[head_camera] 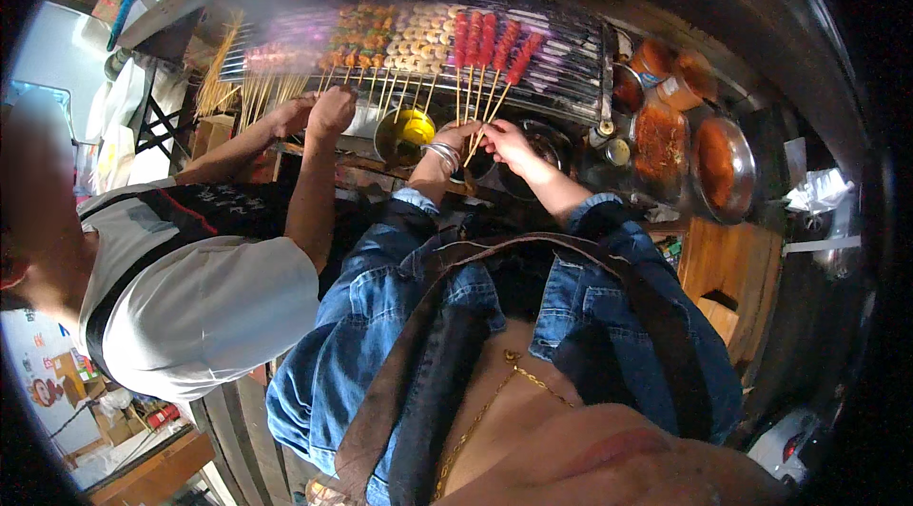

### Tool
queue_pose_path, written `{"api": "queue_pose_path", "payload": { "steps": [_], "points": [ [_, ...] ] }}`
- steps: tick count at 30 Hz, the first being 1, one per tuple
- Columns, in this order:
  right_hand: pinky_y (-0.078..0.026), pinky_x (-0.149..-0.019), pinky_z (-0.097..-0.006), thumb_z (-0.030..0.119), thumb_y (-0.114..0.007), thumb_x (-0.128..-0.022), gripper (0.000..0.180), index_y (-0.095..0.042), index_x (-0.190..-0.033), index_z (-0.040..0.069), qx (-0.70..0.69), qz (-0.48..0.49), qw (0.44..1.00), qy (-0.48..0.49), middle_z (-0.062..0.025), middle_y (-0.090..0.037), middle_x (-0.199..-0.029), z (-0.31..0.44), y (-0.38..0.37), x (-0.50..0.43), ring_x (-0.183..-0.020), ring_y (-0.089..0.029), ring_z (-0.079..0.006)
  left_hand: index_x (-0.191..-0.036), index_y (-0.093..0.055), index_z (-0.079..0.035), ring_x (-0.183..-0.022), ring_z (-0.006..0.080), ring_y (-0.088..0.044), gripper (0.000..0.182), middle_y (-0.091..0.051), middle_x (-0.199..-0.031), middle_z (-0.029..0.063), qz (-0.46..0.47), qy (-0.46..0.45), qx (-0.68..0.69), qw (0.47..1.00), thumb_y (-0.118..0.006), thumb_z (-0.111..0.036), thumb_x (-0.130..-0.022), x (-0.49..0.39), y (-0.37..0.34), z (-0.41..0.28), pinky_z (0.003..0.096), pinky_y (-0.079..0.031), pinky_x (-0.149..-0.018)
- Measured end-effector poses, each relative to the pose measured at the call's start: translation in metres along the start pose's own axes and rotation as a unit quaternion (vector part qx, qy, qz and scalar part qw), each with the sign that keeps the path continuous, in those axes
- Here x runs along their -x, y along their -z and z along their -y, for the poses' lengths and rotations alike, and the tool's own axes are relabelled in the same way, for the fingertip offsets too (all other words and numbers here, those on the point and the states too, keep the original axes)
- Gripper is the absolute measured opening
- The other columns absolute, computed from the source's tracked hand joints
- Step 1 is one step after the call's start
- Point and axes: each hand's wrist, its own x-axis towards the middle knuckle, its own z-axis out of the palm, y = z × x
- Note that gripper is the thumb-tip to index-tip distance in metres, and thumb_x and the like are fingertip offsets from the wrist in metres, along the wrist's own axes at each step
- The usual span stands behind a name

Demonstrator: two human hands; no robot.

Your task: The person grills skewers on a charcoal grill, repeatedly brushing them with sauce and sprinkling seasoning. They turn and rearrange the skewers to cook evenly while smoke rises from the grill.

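Several bamboo skewers of bright red food, perhaps sausage or meat (488,39), fan out over the barbecue grill (570,85). Their bare stick ends come together at my hands, before the grill's front edge. My left hand (448,141), with silver bangles at the wrist, grips the sticks from the left. From the right, my right hand (508,141) pinches the lower sticks close beside it. Left of the red food lie rows of pale curled skewers, apparently shrimp (421,39). Browned meat skewers (360,31) lie beyond those, partly veiled by smoke.
A co-worker (207,292) stands close at my left, both hands at skewer sticks. A pot with a yellow bowl (417,126) sits below the grill. At right are a tray of red seasoning (660,146), a metal bowl (745,171) and jars (688,81).
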Motion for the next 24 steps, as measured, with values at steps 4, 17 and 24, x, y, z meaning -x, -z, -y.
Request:
{"api": "queue_pose_path", "payload": {
  "steps": [4, 17, 24],
  "points": [
    [-0.031, -0.039, -0.0182, 0.021, -0.045, -0.078, 0.011, -0.048, -0.077, 0.01, -0.008, -0.058, 0.998, -0.025, 0.0029, -0.047, -0.062, 0.007, -0.005, -0.005, -0.051, -0.042, -0.0054, -0.085, -0.055, -0.007, -0.065, 0.0163, -0.053, 0.016, -0.057, -0.076, 0.0045, -0.022, -0.006, -0.054, 0.998, -0.056, -0.016, -0.072, 0.006, -0.006, -0.007, 0.03, -0.043, -0.057],
    [-0.029, -0.037, -0.02, 0.021, -0.04, -0.082, 0.014, -0.046, -0.087, 0.009, 0.128, -0.051, 0.987, 0.079, 0.0015, -0.044, -0.06, 0.002, 0.009, -0.007, -0.046, -0.037, -0.0067, -0.085, -0.053, -0.006, -0.068, 0.0134, -0.051, 0.022, -0.055, -0.074, 0.0024, -0.06, -0.002, -0.095, 0.994, -0.057, -0.024, -0.072, 0.026, -0.017, -0.016, 0.0283, -0.042, -0.055],
    [-0.028, -0.038, -0.0181, 0.021, -0.042, -0.081, 0.011, -0.046, -0.088, 0.012, -0.062, -0.039, 0.997, -0.015, 0.0032, -0.042, -0.06, 0.001, 0.0, 0.003, -0.045, -0.034, -0.0044, -0.083, -0.054, -0.003, -0.051, 0.015, -0.051, 0.026, -0.056, -0.065, 0.0051, -0.193, -0.193, -0.199, 0.941, -0.043, -0.027, -0.081, 0.025, -0.018, -0.016, 0.0258, -0.04, -0.046]
  ]
}}
